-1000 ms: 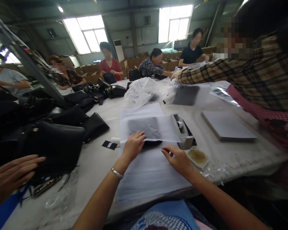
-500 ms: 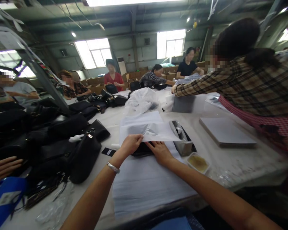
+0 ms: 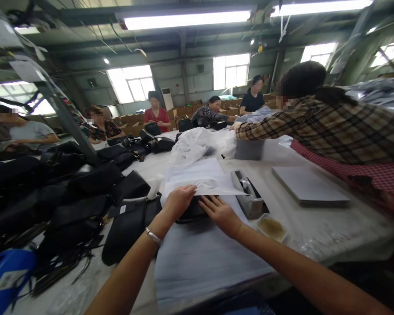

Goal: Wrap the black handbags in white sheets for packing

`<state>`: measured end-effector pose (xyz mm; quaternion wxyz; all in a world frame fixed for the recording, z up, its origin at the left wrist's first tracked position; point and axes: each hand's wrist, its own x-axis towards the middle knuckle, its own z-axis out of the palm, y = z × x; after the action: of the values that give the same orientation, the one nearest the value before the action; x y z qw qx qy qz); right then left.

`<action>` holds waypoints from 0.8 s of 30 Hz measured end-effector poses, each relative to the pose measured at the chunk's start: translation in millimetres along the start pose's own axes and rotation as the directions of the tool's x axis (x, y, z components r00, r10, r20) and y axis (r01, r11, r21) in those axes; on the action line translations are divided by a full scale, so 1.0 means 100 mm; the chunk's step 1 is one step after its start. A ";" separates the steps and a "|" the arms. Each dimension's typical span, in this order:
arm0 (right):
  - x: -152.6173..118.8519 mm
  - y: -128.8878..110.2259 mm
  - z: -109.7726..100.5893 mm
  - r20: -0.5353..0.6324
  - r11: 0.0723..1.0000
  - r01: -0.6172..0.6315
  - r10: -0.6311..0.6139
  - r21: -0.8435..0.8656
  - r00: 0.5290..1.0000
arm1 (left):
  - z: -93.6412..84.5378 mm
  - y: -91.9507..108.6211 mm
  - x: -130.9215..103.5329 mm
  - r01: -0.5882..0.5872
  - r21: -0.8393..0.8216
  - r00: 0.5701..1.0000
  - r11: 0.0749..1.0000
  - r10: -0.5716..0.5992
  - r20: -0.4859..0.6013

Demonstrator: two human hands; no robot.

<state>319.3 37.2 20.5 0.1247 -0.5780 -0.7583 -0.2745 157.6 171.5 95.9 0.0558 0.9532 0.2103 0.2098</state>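
Observation:
My left hand (image 3: 181,199) pinches the near edge of a thin white paper sheet (image 3: 206,186) between thumb and fingers. The sheet lies folded over the far part of a black bag (image 3: 193,214), whose near side shows between my hands. My right hand (image 3: 222,214) rests on that bag, fingers spread and stretched out, with the tips by the sheet's edge. Under the bag lies a stack of white paper (image 3: 206,267) reaching towards the table's front edge. Beside my left forearm sits another black bag (image 3: 128,229).
Right of the paper stand a grey tape dispenser (image 3: 251,199) and a dish with a yellowish pad (image 3: 272,227). A stack of grey-white sheets (image 3: 310,183) lies farther right, near a co-worker in plaid (image 3: 315,122). Many black bags (image 3: 82,183) and a blue container (image 3: 11,273) fill the left.
My hands keep their places, while more of the black bag under them shows. Another black bag now lies nearer my left forearm. The other person's hand at the left edge has gone from view.

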 end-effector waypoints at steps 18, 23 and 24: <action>-0.73 -0.20 -0.22 -0.038 0.981 -0.140 0.146 0.137 0.989 | 0.54 0.44 -0.84 -0.173 0.209 0.968 0.963 0.205 -0.143; -0.71 -0.38 -0.68 -0.128 0.936 -0.134 0.184 0.325 0.975 | 0.61 0.50 -0.96 -0.153 0.163 0.970 0.975 0.179 -0.162; -0.64 -0.37 -0.71 -0.166 0.933 -0.098 0.164 0.347 0.972 | 0.60 0.52 -0.98 -0.146 0.136 0.974 0.980 0.167 -0.155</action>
<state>294.0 -61.5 36.1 0.3123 -0.5683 -0.7381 -0.1863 122.0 81.8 14.8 -0.0379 0.9477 0.1509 0.2787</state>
